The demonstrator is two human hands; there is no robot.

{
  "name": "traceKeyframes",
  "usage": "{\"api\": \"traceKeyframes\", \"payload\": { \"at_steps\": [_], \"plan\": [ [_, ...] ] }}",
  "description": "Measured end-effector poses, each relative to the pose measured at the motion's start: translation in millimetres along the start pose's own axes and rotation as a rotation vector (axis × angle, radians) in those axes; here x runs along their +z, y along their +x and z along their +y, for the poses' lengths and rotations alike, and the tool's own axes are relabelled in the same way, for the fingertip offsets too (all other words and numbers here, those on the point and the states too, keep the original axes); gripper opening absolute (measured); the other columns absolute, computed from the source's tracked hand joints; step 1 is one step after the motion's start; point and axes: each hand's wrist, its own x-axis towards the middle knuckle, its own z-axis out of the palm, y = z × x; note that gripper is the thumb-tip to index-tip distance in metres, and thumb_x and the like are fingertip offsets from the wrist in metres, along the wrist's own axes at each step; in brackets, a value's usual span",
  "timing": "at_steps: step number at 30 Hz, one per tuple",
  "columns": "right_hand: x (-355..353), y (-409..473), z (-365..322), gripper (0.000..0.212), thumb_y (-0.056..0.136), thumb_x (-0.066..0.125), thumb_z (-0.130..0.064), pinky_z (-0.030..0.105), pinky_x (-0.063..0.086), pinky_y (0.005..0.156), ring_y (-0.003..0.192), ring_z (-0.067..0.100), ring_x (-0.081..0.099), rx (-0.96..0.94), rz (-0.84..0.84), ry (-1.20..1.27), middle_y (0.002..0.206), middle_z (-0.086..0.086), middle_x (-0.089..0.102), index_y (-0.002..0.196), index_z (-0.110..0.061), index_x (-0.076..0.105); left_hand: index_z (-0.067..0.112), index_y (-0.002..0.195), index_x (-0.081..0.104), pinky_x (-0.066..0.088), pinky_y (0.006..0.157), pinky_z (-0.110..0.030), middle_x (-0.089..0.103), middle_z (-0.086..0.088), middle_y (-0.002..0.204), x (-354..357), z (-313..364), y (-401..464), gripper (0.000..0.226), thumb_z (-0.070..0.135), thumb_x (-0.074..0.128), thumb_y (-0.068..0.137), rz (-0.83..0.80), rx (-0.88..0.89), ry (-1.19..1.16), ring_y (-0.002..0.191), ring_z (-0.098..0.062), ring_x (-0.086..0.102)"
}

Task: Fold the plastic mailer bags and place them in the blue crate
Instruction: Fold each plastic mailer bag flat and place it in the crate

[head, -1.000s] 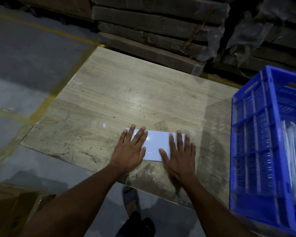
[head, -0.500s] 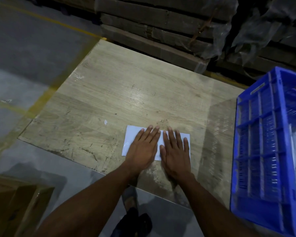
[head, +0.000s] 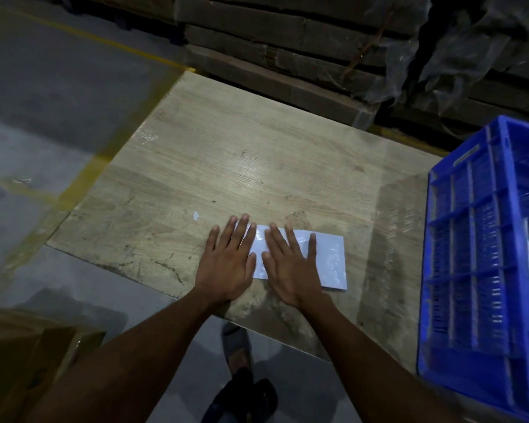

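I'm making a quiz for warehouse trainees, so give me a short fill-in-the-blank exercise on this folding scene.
1. Both hands, the left hand and the right hand, press flat on the white ____.
2. The folded mailer bag lies on a ____ board.
3. The crate on the person's right is ____ in colour.

Missing words: mailer bag; wooden; blue

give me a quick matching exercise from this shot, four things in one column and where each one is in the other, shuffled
Things:
1. white mailer bag
2. blue crate
3. cardboard box
4. left hand

Places:
A. at the right edge of the view
B. bottom left corner, on the floor
C. flat on the wooden board, under the right hand
D. pressing flat over the bag's left end

Pairs: 1-C, 2-A, 3-B, 4-D
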Motion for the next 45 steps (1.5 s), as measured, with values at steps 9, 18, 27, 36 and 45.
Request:
{"api": "traceKeyframes", "payload": {
  "at_steps": [9,18,27,36,45],
  "plan": [
    [-3,-49,67,0.077,0.095,0.011,-0.076,0.058,-0.006,0.122,0.152,0.028,-0.023,0.213,-0.072,0.018,0.166,-0.005,-0.024,0.159,-0.038,-0.008,0.018,0.166,0.012,0.008,0.128,-0.054,-0.001,-0.011,0.173,2,0,0,0.07,0.049,0.018,0.104,0.008,-0.02,-0.007,0.16,-0.026,-0.001],
    [1,-13,18,0.068,0.103,0.014,-0.064,0.072,0.006,0.115,0.156,0.03,0.001,0.01,-0.037,-0.047,0.17,0.001,0.004,0.161,-0.028,0.01,0.02,0.167,0.005,0.005,0.127,-0.056,-0.01,-0.017,0.172,7,-1,2,0.074,0.056,0.014,0.103,0.017,-0.017,0.019,0.159,-0.031,-0.01],
    [-11,-53,76,0.1,0.087,0.014,-0.087,0.068,-0.01,0.117,0.149,0.025,-0.033,0.199,-0.134,0.002,0.163,0.002,-0.032,0.158,-0.025,-0.021,0.023,0.167,0.007,0.006,0.127,-0.056,-0.007,-0.015,0.173,8,-1,2,0.073,0.055,0.022,0.103,0.048,-0.014,-0.009,0.16,-0.029,-0.009],
    [1,-46,42,0.045,0.1,0.038,-0.043,0.07,0.027,0.112,0.145,0.036,0.037,-0.16,0.168,-0.069,0.148,0.009,0.053,0.122,-0.016,0.068,0.015,0.164,0.021,0.011,0.123,-0.066,0.002,-0.015,0.173,4,1,-3,0.084,0.068,0.025,0.099,0.08,0.043,-0.06,0.16,-0.031,0.002],
    [-19,-36,44,0.041,0.099,0.05,-0.029,0.073,0.03,0.108,0.145,0.042,0.035,-0.31,0.329,-0.043,0.154,0.01,0.047,0.134,-0.011,0.061,0.021,0.157,0.041,0.02,0.115,-0.075,0.021,-0.016,0.17,11,-1,-3,0.069,0.039,0.06,0.093,0.084,0.116,0.027,0.156,-0.042,0.019]
  ]
}}
